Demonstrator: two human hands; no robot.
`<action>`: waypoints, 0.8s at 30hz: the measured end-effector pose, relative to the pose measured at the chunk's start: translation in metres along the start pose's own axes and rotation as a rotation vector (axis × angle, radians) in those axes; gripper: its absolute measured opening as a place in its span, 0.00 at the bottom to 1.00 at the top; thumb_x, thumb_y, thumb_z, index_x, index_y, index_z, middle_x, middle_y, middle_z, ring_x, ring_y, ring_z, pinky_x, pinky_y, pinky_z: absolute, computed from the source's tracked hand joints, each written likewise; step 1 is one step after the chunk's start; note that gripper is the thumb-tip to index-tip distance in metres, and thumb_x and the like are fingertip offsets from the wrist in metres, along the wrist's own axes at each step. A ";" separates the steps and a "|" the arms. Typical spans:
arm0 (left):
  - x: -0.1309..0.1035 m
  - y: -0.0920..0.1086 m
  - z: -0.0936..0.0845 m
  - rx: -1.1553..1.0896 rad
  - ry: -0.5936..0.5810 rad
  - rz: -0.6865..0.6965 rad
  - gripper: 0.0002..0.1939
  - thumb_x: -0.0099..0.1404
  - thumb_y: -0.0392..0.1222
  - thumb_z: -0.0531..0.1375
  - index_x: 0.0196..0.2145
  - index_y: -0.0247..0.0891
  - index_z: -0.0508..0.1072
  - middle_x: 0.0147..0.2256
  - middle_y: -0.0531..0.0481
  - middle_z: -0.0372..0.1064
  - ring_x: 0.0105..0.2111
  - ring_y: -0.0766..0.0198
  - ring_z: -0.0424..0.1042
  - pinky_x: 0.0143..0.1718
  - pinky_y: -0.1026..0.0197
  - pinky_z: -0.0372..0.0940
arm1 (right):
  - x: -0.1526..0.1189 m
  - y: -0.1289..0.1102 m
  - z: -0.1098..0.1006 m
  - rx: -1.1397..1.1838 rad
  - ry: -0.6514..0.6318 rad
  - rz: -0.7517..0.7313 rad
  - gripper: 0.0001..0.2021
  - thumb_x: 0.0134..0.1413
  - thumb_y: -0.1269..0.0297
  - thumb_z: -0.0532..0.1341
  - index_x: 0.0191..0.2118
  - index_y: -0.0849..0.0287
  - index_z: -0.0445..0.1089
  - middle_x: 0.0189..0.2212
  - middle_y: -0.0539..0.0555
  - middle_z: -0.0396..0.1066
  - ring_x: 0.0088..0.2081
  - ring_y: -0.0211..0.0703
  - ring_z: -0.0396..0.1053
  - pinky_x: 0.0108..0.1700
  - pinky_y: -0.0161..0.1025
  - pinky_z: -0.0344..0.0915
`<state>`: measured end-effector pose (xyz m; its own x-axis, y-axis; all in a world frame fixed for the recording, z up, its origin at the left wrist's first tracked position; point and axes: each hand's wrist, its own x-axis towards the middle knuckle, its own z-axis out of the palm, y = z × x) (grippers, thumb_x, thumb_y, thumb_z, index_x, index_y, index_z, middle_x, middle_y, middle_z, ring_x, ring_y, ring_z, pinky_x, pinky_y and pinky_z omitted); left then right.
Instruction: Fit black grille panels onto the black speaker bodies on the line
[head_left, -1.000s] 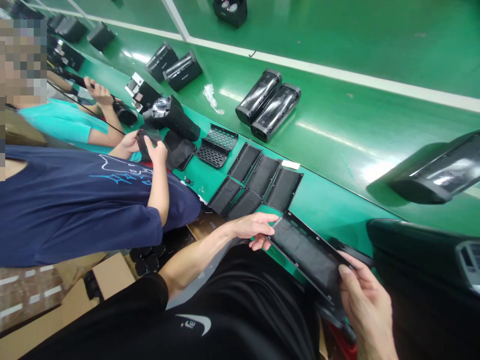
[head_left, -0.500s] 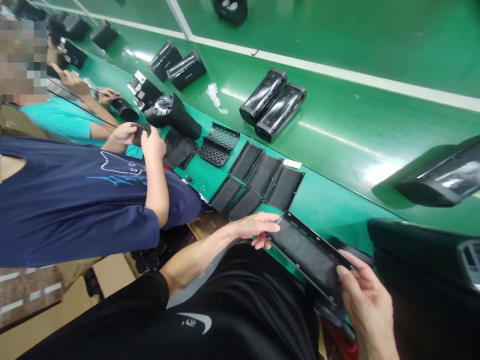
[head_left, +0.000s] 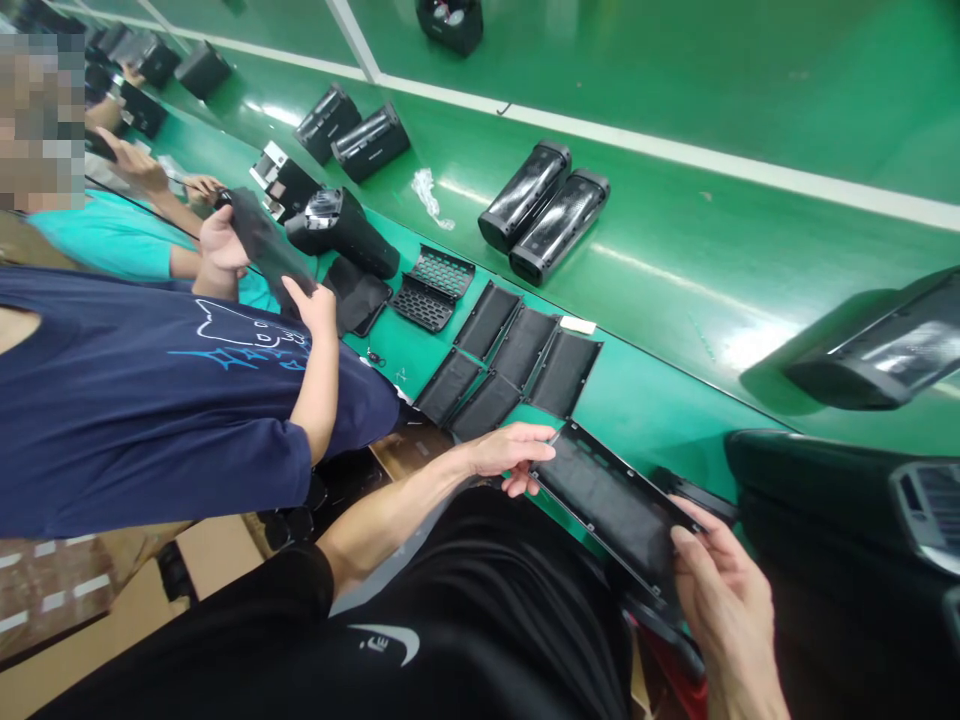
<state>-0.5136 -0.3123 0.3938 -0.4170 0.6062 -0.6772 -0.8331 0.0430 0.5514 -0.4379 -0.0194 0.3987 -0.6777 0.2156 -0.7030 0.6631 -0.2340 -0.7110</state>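
Note:
Between my two hands is a long black speaker grille panel (head_left: 607, 505), tilted, its inner side lined with dark cloth and small tabs along the edges. My left hand (head_left: 517, 455) pinches its far left end, thumb underneath or behind. My right hand (head_left: 724, 580) grips the near right end, thumb on the inner face and fingers around the outer edge. Just beyond the left end lie several similar black panels (head_left: 566, 372) in two rows on the green worktable (head_left: 637, 410). Part of another dark piece (head_left: 697, 492) shows behind the held panel.
A large black speaker case (head_left: 810, 520) stands close on the right. Two finished-looking black speakers (head_left: 559, 225) rest on the green surface beyond the table edge. At left a co-worker in a navy shirt (head_left: 187, 420) holds a dark sheet (head_left: 266, 240). Open slotted grilles (head_left: 435, 285) lie between us.
My hands and the panel stay nearly in the same place, with a slight view shift. The co-worker's dark piece has been raised and now shows as a long sheet stretched between both hands.

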 end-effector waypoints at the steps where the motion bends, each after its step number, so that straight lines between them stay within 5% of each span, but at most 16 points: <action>1: 0.003 -0.002 0.003 -0.016 -0.002 0.021 0.25 0.65 0.62 0.63 0.42 0.37 0.64 0.22 0.52 0.73 0.13 0.67 0.68 0.14 0.70 0.54 | 0.000 0.000 0.000 0.024 -0.011 0.006 0.27 0.43 0.51 0.77 0.49 0.56 0.78 0.29 0.53 0.73 0.30 0.45 0.71 0.35 0.42 0.69; 4: 0.004 0.000 0.012 -0.094 -0.059 0.102 0.37 0.55 0.75 0.64 0.41 0.36 0.66 0.23 0.48 0.74 0.14 0.64 0.70 0.14 0.67 0.57 | -0.002 0.000 -0.001 0.091 -0.031 0.021 0.24 0.46 0.53 0.75 0.49 0.55 0.79 0.37 0.58 0.78 0.39 0.56 0.76 0.45 0.52 0.72; 7: -0.027 0.032 -0.003 -0.107 -0.036 0.257 0.45 0.42 0.77 0.70 0.42 0.35 0.71 0.25 0.47 0.76 0.17 0.60 0.73 0.19 0.63 0.64 | -0.006 -0.004 0.003 0.189 -0.012 0.018 0.22 0.45 0.56 0.75 0.48 0.55 0.80 0.41 0.59 0.79 0.43 0.60 0.77 0.51 0.57 0.71; 9: -0.069 0.067 -0.040 -0.044 0.080 0.383 0.35 0.44 0.66 0.76 0.38 0.34 0.75 0.23 0.50 0.74 0.22 0.61 0.76 0.26 0.63 0.67 | -0.008 -0.006 0.006 0.249 0.003 0.013 0.22 0.43 0.57 0.76 0.46 0.56 0.80 0.42 0.60 0.79 0.43 0.59 0.77 0.52 0.57 0.70; 13: -0.146 0.123 -0.147 -0.049 0.260 0.609 0.33 0.52 0.73 0.67 0.19 0.39 0.66 0.10 0.65 0.44 0.14 0.76 0.62 0.22 0.74 0.55 | -0.009 -0.004 0.011 0.289 -0.036 0.001 0.24 0.44 0.57 0.75 0.49 0.56 0.79 0.44 0.59 0.79 0.41 0.54 0.77 0.48 0.52 0.71; 17: -0.162 0.115 -0.215 -0.022 0.491 0.755 0.41 0.54 0.73 0.64 0.14 0.39 0.47 0.12 0.65 0.26 0.11 0.80 0.49 0.21 0.76 0.46 | -0.010 0.000 0.013 0.261 -0.062 -0.023 0.26 0.44 0.57 0.75 0.51 0.55 0.78 0.39 0.55 0.78 0.32 0.42 0.72 0.38 0.40 0.70; 21: -0.157 0.094 -0.233 0.025 0.705 0.770 0.42 0.59 0.76 0.58 0.15 0.38 0.41 0.13 0.63 0.24 0.13 0.77 0.53 0.25 0.74 0.48 | -0.021 -0.011 0.020 0.258 -0.094 -0.083 0.27 0.46 0.57 0.75 0.54 0.55 0.77 0.25 0.46 0.66 0.26 0.34 0.63 0.34 0.34 0.67; 24: -0.158 0.091 -0.237 0.064 0.834 0.744 0.40 0.62 0.77 0.52 0.15 0.40 0.42 0.14 0.63 0.28 0.17 0.76 0.59 0.28 0.73 0.51 | -0.035 -0.015 0.014 0.246 -0.030 -0.166 0.29 0.50 0.55 0.73 0.57 0.54 0.73 0.36 0.50 0.71 0.35 0.40 0.71 0.42 0.40 0.71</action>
<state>-0.6099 -0.5927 0.4357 -0.9368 -0.2229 -0.2697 -0.2644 -0.0537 0.9629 -0.4284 -0.0363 0.4344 -0.7820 0.2433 -0.5739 0.4479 -0.4210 -0.7888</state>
